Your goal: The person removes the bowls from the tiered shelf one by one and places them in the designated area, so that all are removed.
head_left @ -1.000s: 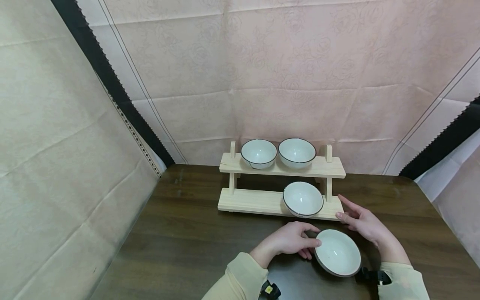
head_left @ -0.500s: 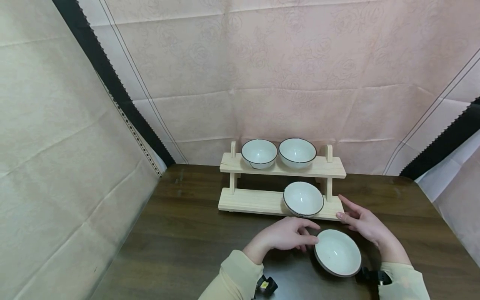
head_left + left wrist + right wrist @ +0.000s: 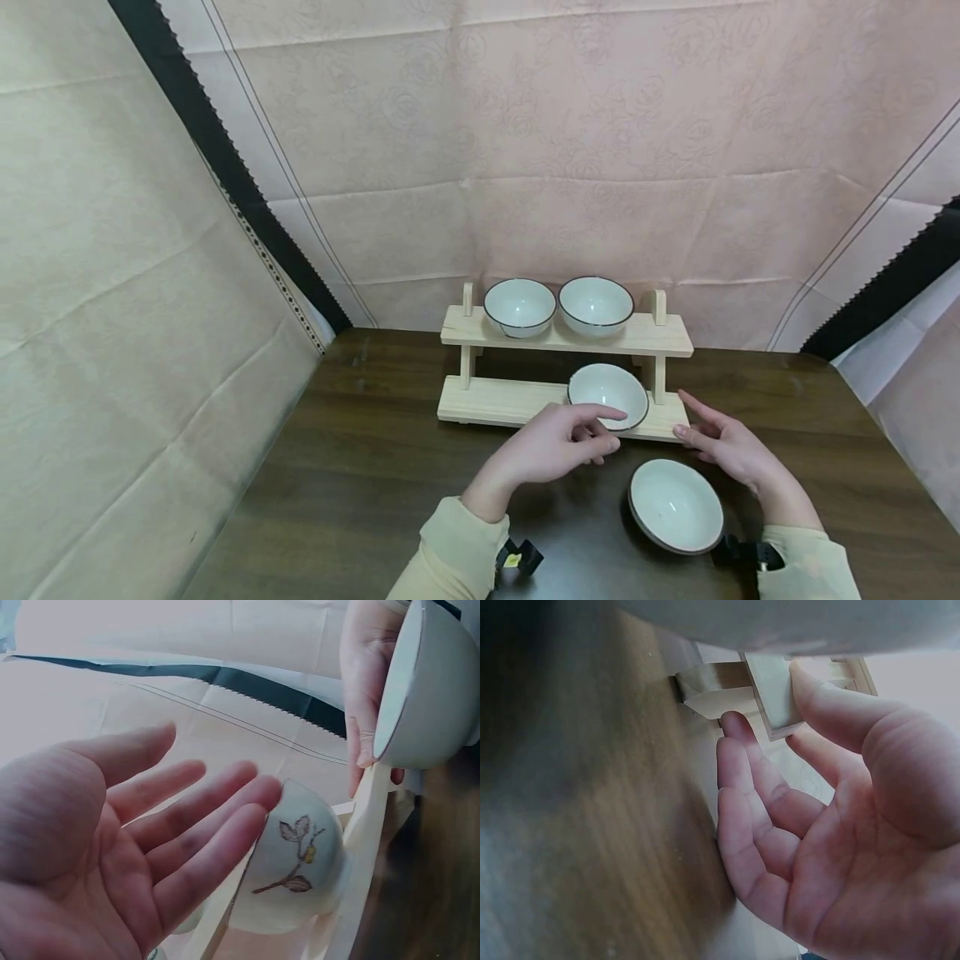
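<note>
- Our left hand (image 3: 551,446) hovers above the tabletop (image 3: 390,467), fingers (image 3: 600,412) spread and relaxed, holding nothing; their tips reach the near rim of the bowl on the lower shelf (image 3: 608,397).
- Whether they touch that bowl, the head view does not settle. The left wrist view shows our fingertips (image 3: 259,791) right against its outer wall (image 3: 292,862), touching or nearly so.
- Only that wrist view shows a leaf sprig painted on the bowl's outside; from the head we see just white insides and dark rims.
- Our right hand (image 3: 731,454) is open too, fingers (image 3: 693,408) loosely extended, gripping nothing, just beside the right end of the rack (image 3: 517,400).
- The right wrist view shows what the head view does not: our fingertips (image 3: 739,727) close to the rack's wooden end (image 3: 769,694), contact unclear.
- The loose bowl (image 3: 675,506) sits on the tabletop between our two hands, nearer than the fingers, untouched.
- We count four bowls: two on the upper shelf (image 3: 520,307) (image 3: 596,305), one below, one on the tabletop.
- One rack, two shelves.
</note>
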Demonstrator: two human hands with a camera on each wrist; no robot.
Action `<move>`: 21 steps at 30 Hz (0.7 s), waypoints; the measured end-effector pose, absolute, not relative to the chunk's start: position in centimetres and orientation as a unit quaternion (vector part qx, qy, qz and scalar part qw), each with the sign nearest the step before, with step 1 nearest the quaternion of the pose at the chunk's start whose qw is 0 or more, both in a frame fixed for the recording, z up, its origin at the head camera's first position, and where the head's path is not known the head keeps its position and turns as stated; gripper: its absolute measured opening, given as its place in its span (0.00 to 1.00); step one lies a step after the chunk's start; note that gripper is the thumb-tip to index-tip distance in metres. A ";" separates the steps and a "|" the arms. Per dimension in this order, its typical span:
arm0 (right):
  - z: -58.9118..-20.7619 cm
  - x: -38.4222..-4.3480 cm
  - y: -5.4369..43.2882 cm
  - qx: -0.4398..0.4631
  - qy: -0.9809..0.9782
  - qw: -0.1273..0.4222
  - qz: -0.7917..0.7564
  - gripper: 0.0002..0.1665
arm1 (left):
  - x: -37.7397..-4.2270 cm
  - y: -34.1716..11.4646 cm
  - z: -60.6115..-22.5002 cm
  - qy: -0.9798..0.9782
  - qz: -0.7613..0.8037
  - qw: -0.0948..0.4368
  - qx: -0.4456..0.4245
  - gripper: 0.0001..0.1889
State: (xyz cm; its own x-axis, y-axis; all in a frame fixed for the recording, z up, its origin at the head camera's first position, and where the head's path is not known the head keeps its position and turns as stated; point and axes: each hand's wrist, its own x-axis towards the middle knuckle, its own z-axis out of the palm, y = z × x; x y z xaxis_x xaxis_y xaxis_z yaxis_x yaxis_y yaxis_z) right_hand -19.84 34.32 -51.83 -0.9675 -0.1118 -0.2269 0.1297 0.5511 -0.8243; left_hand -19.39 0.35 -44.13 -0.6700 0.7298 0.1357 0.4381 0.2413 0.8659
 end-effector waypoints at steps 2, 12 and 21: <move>-51.9 -19.8 34.3 0.003 0.871 0.126 -0.475 0.50 | -19.4 0.3 -44.0 0.775 0.500 0.129 0.364 0.20; -51.9 -19.9 34.1 0.003 0.872 0.125 -0.473 0.50 | -19.7 -0.5 -44.2 0.766 0.572 0.063 0.286 0.15; -52.0 -20.1 34.4 0.003 0.874 0.122 -0.469 0.50 | -20.7 -0.6 -45.0 0.787 0.558 0.024 0.262 0.13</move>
State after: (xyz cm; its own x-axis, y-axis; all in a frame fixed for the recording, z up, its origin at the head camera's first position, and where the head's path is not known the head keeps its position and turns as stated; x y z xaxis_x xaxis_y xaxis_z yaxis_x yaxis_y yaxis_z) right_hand -20.06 34.36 -52.05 -0.9700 -0.1094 -0.2170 0.1204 0.5594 -0.8201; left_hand -20.66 -0.63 -45.00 -0.8621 0.4382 0.2546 0.3850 0.2397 0.8912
